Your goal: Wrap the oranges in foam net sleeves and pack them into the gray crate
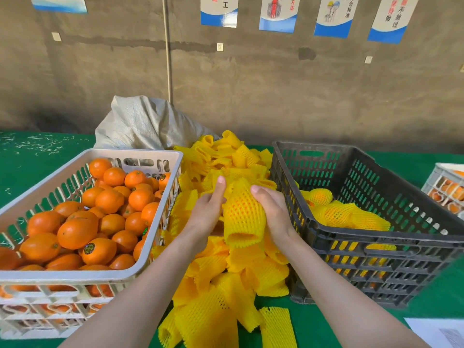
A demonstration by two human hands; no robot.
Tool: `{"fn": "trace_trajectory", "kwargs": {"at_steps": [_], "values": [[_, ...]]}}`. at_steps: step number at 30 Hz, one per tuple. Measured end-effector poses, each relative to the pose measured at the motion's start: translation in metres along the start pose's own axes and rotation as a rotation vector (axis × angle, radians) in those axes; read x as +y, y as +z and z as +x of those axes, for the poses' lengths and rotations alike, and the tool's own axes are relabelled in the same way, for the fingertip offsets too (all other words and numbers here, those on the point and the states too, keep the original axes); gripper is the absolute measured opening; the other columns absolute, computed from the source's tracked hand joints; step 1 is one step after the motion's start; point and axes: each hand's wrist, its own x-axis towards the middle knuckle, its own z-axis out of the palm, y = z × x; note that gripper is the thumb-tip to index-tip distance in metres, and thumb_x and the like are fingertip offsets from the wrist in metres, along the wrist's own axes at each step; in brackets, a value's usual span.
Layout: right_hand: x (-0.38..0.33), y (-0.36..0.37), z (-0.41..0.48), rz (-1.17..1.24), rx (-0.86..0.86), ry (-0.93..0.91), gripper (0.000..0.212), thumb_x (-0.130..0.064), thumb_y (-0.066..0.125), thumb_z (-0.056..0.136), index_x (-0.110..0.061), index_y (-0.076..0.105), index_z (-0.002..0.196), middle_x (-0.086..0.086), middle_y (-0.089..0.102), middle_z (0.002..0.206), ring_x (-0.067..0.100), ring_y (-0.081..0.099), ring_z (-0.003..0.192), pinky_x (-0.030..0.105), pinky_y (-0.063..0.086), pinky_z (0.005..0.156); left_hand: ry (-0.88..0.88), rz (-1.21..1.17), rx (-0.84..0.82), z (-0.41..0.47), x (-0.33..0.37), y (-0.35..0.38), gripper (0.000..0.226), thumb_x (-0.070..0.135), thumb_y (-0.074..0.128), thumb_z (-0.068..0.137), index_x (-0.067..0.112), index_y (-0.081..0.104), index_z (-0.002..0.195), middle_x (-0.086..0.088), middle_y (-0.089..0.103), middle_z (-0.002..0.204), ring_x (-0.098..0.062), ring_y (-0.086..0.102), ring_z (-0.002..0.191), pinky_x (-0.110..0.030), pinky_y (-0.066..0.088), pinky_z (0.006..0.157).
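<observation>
Between my hands is an orange inside a yellow foam net sleeve (242, 212); the fruit shows through the mesh and the sleeve's open end hangs toward me. My left hand (207, 209) grips its left side and my right hand (272, 212) grips its right side. A white crate (150, 249) on the left is full of bare oranges (105, 212). The gray crate (376, 237) on the right holds several sleeved oranges (339, 212). A heap of empty yellow sleeves (226, 285) lies between the crates.
A green cloth (32, 169) covers the table. A grey woven sack (143, 124) slumps behind the sleeve heap. Another white crate with oranges (449, 189) shows at the far right edge. White paper (439, 332) lies at the front right corner.
</observation>
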Motion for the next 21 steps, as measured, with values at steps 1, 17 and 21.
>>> {"fn": "trace_trajectory", "kwargs": {"at_steps": [1,17,21], "values": [[0.000,0.000,0.001,-0.112,0.016,-0.102,0.052,-0.047,0.053,0.078,0.003,0.048,0.067,0.016,0.044,0.069,0.030,0.046,0.070,0.040,0.037,0.066,-0.138,-0.102,-0.109,-0.004,0.004,0.001,0.065,0.078,0.038,0.068,0.023,0.060,0.096,0.003,0.069,0.090,-0.015,0.064,0.085,-0.031,0.053,0.063],[-0.002,0.001,-0.003,-0.039,0.088,0.047,0.048,-0.007,0.075,0.076,-0.021,0.052,0.116,0.002,0.063,0.114,0.020,0.061,0.107,0.041,0.050,0.094,0.161,-0.310,-0.215,0.000,0.011,0.024,0.078,0.051,0.054,0.077,0.026,0.029,0.147,0.008,0.049,0.139,-0.009,0.053,0.118,-0.025,0.047,0.090],[-0.018,-0.022,0.011,-0.342,0.092,-0.031,0.065,-0.021,0.081,0.072,-0.013,0.047,0.127,0.003,0.056,0.122,0.019,0.054,0.112,0.037,0.048,0.094,0.124,-0.380,-0.231,0.007,0.012,0.044,0.066,0.064,0.031,0.085,0.029,0.041,0.140,0.005,0.054,0.136,-0.015,0.053,0.123,-0.039,0.040,0.105]]}}
